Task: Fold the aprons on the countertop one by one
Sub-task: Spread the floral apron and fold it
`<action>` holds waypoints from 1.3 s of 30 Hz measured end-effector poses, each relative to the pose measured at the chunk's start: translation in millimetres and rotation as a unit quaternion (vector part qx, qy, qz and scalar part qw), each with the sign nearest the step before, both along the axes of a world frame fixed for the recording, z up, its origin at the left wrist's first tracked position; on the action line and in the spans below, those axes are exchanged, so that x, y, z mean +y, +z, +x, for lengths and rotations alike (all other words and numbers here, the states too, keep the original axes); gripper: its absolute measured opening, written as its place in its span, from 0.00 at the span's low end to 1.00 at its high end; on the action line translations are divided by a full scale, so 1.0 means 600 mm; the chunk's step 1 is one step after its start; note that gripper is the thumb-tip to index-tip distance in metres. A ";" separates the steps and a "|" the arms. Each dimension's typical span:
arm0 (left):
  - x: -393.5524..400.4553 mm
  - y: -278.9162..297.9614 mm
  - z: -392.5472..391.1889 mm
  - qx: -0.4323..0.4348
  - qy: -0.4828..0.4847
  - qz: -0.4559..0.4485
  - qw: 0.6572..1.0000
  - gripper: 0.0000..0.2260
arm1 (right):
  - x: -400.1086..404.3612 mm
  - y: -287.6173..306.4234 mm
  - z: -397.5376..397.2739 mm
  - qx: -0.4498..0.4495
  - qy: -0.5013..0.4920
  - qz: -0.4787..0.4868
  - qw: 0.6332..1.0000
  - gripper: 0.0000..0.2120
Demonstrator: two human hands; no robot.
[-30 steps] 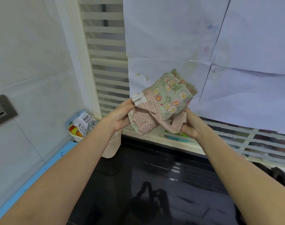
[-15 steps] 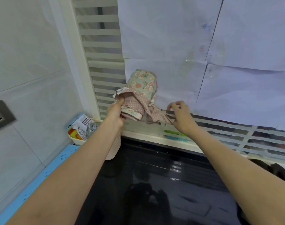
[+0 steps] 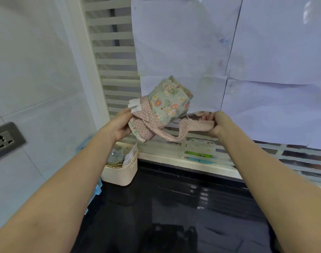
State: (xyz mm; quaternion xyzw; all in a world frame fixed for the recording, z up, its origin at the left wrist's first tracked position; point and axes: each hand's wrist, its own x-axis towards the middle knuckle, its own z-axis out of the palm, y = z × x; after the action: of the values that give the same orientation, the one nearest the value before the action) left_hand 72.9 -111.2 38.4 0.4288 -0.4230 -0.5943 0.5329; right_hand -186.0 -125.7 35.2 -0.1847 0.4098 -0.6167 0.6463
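A bundled apron [image 3: 167, 105], green floral cloth trimmed in pink polka-dot fabric with a small white ruffle at one corner, is being held up in the air in front of the window, well above the black glossy countertop [image 3: 174, 207]. Its left side is being gripped by the left hand [image 3: 119, 125], the fingers being curled round the folded edge just below the ruffle. One pink dotted strap [image 3: 190, 126] is being pulled out to the right and is being pinched in the curled fingers of the right hand [image 3: 217, 123], so that it is hanging in a shallow loop between the two hands. Behind the apron, sheets of white paper [image 3: 192, 42] are being shown taped over the louvred window [image 3: 112, 52]. Below the left hand, a cream tub [image 3: 123, 172] holding packets is being seen at the back of the countertop, against the tiled wall, and a grey wall socket [image 3: 4, 139] is being shown at the far left on the tiles.
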 end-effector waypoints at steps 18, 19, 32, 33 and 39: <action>-0.008 -0.032 0.005 -0.064 0.037 0.035 0.997 0.04 | 0.049 0.112 0.059 0.638 0.264 -0.269 0.671 0.08; -0.003 -0.029 0.010 -0.057 0.014 0.021 0.998 0.04 | 0.041 0.113 0.053 0.632 0.211 -0.274 0.693 0.10; 0.012 -0.013 0.003 -0.117 -0.117 0.084 0.983 0.08 | 0.016 0.101 0.038 0.663 0.121 -0.330 0.661 0.23; 0.010 -0.013 0.000 -0.124 -0.111 0.092 0.982 0.09 | 0.017 0.100 0.040 0.663 0.119 -0.341 0.656 0.23; -0.002 -0.002 0.018 -0.073 -0.199 0.115 0.970 0.27 | 0.021 0.092 0.033 0.656 0.144 -0.371 0.642 0.23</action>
State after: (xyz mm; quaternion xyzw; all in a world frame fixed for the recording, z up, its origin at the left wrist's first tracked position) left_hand 83.6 -112.1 37.4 0.4365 -0.4662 -0.7005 0.3184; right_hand -166.4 -112.9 90.2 -0.8216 0.4312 -0.3340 0.1659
